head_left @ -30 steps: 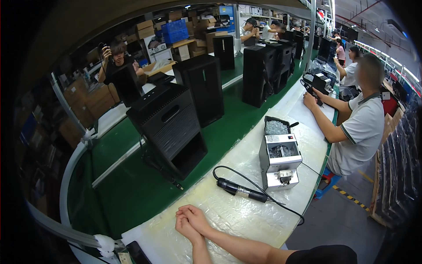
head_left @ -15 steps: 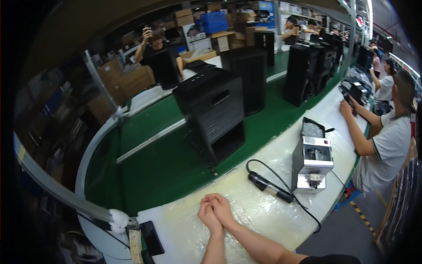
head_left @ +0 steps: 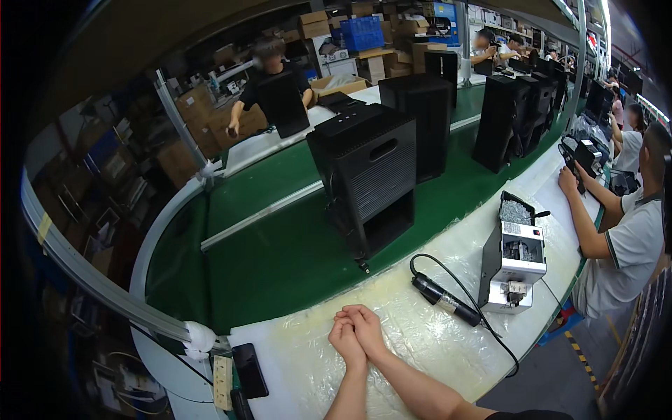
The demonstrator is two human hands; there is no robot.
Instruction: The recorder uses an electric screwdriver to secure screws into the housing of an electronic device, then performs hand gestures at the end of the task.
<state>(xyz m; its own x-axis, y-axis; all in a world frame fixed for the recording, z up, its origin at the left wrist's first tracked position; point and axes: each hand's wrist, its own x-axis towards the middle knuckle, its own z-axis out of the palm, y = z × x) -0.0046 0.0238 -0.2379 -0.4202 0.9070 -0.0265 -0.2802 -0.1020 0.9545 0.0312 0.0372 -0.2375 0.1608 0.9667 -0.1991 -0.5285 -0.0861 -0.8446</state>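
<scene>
Reading the clock from the middle of the head view, we found, farthest left, a beige power strip (head_left: pixel 222 383) at seven o'clock. Just beside it on its right, a black phone (head_left: pixel 250 369) lay flat, the thing nearest the left hand (head_left: pixel 346 345). Well apart, at eleven o'clock, we saw a person in black (head_left: pixel 259 82) behind a dark upright panel (head_left: pixel 284 108).

At six o'clock, over the plastic-covered surface (head_left: pixel 301 374), that left hand and the right hand (head_left: pixel 367 327) touched, fingers bent inward, the right partly overlapping the left. We could not tell how tightly either was closed, or whether anything lay between them.

A black cabinet (head_left: pixel 371 164) stood on the green belt (head_left: pixel 273 280), from the middle toward one o'clock. Between four and five, near the right hand, lay a corded black driver (head_left: pixel 444 299). Between three and four, just beyond it, we saw a silver screw feeder (head_left: pixel 514 269), and at three, a co-worker in a white shirt (head_left: pixel 633 241).
</scene>
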